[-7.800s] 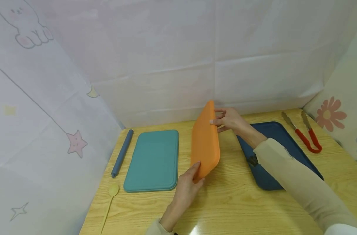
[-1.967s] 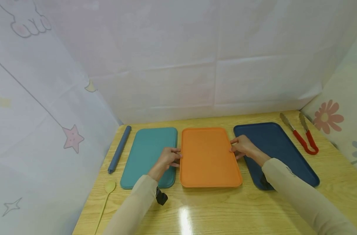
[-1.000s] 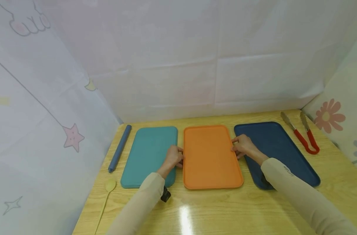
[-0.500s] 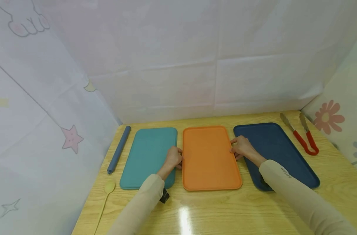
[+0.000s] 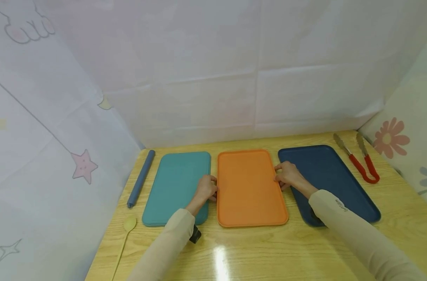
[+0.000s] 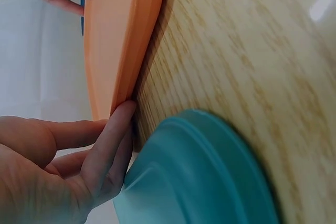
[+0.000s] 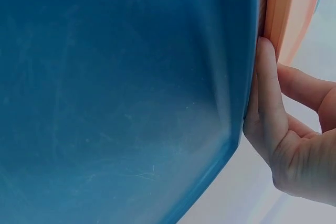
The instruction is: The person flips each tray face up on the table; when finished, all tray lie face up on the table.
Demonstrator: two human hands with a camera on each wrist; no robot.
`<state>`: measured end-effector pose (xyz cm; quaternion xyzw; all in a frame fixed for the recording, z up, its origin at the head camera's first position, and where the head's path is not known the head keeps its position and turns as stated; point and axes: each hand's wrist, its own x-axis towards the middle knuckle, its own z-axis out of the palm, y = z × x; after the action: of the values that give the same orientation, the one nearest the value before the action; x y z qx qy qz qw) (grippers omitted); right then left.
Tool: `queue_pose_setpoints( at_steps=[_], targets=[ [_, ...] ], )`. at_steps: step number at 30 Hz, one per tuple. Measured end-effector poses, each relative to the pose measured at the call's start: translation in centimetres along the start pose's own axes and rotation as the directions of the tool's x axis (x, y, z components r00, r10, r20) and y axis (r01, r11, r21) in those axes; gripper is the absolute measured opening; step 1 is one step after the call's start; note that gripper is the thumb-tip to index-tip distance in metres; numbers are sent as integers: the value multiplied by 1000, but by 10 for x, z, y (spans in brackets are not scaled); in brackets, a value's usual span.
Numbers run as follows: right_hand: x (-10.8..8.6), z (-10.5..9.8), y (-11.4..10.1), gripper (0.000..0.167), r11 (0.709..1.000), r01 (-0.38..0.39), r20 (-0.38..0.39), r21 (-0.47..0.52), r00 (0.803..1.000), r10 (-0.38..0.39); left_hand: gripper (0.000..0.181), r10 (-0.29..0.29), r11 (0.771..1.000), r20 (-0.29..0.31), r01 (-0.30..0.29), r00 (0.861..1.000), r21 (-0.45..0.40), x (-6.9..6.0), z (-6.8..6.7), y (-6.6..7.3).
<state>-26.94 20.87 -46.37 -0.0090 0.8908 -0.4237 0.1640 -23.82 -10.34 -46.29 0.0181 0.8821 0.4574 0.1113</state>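
An orange tray [image 5: 251, 188] lies flat on the wooden table between a teal tray [image 5: 175, 183] and a dark blue tray [image 5: 322, 175]. My left hand [image 5: 205, 188] pinches its left edge, thumb at the rim and fingers against the outer side, as the left wrist view shows. On the opposite edge my right hand [image 5: 289, 174] pinches the rim the same way, its fingers in the narrow gap beside the blue tray. The left forearm passes over the teal tray's near right corner; the right one crosses the blue tray.
Red-handled tongs [image 5: 364, 168] lie spread at the far right. A blue rod-like roll [image 5: 141, 179] and a yellow long-handled spoon [image 5: 130, 224] lie along the left side. Printed white cloth [image 5: 199, 78] walls off the back and both sides of the table [image 5: 255, 253].
Several seconds ago both hands held the orange tray tilted up on edge; now it lies flat. Over the last two seconds it shifted slightly right, the left hand following; since then, almost no movement.
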Motion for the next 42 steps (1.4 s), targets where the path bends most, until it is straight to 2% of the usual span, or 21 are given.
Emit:
queue_pose_setpoints(
  at_steps=[9,14,17,20,23,26,30,32,37,41,42],
  targets=[
    [-1,-4,-1,53,999,19,-19,-26,1000,-20,40,28,1000,-3,-28,1000,7,3,0,2],
    [-7,-3,-4,49,982,14,-62,-188,998,-26,41,41,998,-19,-42,999,-51,0,0,-2],
    [-11,-2,-8,47,960,20,-106,-281,993,-52,40,34,996,-62,-39,997,-79,-1,-3,-4],
    [-14,-1,-14,44,951,39,-146,-307,985,-87,37,29,997,-130,-38,991,-70,-2,-11,-6],
    [-16,1,-20,43,954,60,-173,-295,978,-115,35,28,1000,-208,-28,978,3,-3,-25,-8],
    [-17,7,-29,44,956,88,-172,-278,975,-140,36,25,995,-285,4,958,99,-5,-42,-13],
    [-17,18,-46,43,957,114,-160,-265,974,-160,39,25,977,-371,56,928,206,-7,-67,-29],
    [-15,25,-55,42,957,130,-144,-260,975,-171,39,31,967,-396,73,918,244,-9,-78,-40],
    [-8,45,-74,42,947,189,-96,-261,971,-220,39,46,933,-411,108,910,343,-16,-98,-66],
    [-3,62,-89,42,942,205,-81,-264,969,-233,40,36,897,-431,161,902,412,-19,-106,-78],
    [-2,66,-93,43,942,209,-75,-262,969,-236,41,22,894,-431,176,902,413,-20,-107,-80]
  ],
)
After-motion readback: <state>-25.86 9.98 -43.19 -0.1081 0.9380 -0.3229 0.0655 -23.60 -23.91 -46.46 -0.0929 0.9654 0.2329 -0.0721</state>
